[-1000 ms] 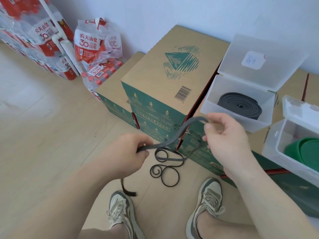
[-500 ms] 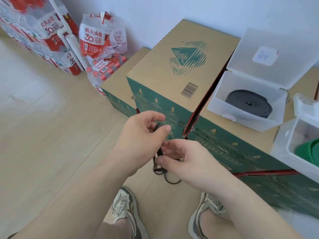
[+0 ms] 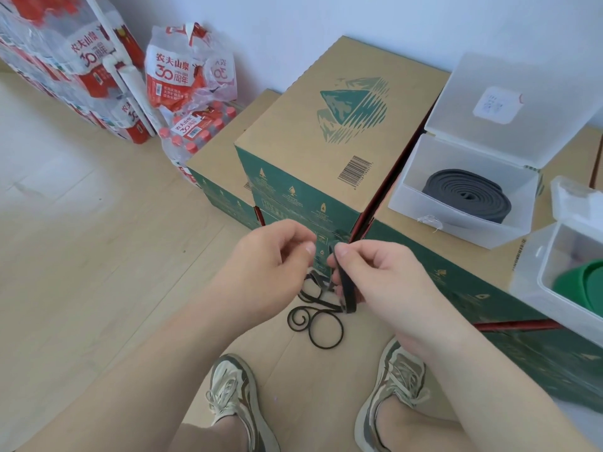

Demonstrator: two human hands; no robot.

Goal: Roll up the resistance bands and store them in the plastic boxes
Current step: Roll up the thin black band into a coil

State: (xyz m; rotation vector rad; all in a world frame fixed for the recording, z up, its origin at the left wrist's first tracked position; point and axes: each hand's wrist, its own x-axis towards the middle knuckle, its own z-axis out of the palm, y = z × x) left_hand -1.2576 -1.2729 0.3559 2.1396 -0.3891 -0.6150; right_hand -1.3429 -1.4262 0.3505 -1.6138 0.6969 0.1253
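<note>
A thin black resistance band (image 3: pixel 346 290) hangs in front of the cartons. My right hand (image 3: pixel 385 282) pinches it between thumb and fingers. My left hand (image 3: pixel 270 265) is just to the left with curled fingers, and strands of the band run up under it. The band's loose end lies in coils on the floor (image 3: pixel 315 322) between my shoes. An open clear plastic box (image 3: pixel 456 228) on a carton holds a rolled dark grey band (image 3: pixel 466 194). At the right edge, a second clear box (image 3: pixel 528 282) holds a green band (image 3: pixel 580 288).
Stacked green and tan cartons (image 3: pixel 326 125) stand against the white wall. To the left are shrink-wrapped packs of water bottles (image 3: pixel 186 79). My two shoes (image 3: pixel 235 399) stand on the pale wood floor (image 3: pixel 81 256), near the cartons.
A second ago my hands were apart with the band stretched between them. They have come together in front of the carton, and the band now hangs down from my right hand.
</note>
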